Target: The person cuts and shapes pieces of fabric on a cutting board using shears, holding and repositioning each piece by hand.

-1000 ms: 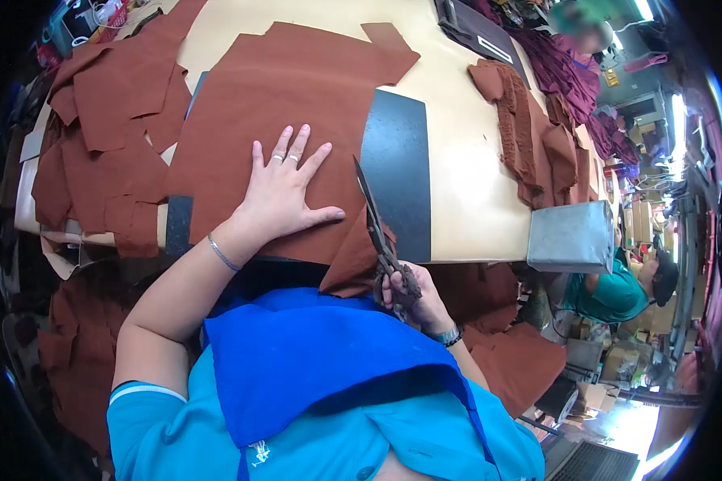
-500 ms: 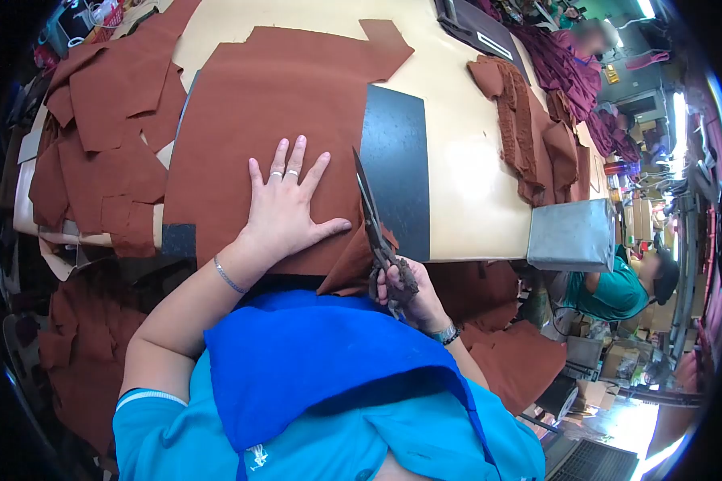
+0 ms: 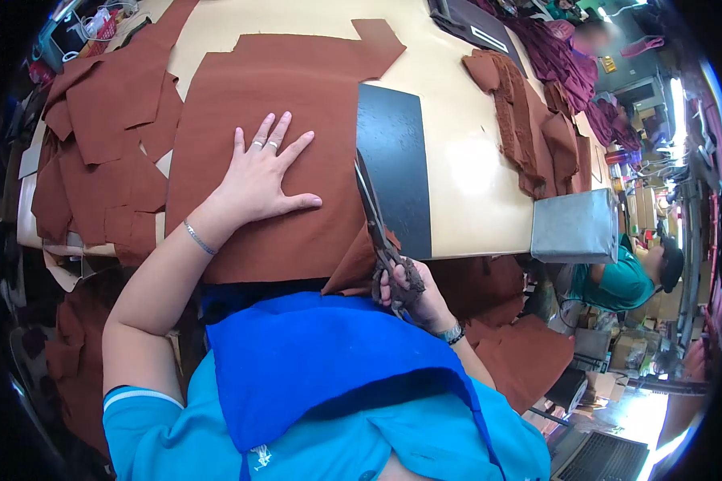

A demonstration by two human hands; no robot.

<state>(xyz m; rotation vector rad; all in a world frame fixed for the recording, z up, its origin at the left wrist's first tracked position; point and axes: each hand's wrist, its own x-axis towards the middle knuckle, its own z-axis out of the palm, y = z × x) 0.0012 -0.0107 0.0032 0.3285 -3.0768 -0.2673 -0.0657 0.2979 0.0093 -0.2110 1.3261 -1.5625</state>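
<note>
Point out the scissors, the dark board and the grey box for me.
Scissors [image 3: 375, 215]: head view, on the blades near the pivot.
Dark board [image 3: 395, 152]: head view, on its bare surface beside the brown cloth [image 3: 289, 84].
Grey box [image 3: 574, 228]: head view, on its side.

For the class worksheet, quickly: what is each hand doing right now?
Left hand: open, fingers spread, flat on the brown fabric.
Right hand: closed, holding large scissors by the handles.
</note>
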